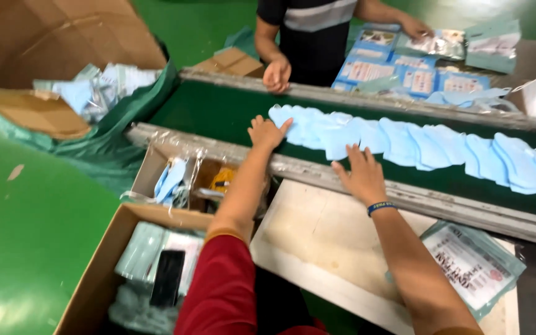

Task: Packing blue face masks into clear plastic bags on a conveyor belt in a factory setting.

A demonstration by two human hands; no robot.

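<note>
Left hand [267, 132] lies flat, fingers spread, holding nothing, on the near end of the overlapping row of pale blue soft fabric face masks [404, 146] strung along the dark green conveyor belt [218, 111]. Right hand [361, 174], at four o'clock from it, rests open-palmed on the belt's metal rim [317, 170], touching the masks' edge. They look feather-light, limp and slippery; best pinched at an edge. A co-worker's hand [276, 73] waits at twelve o'clock.
</note>
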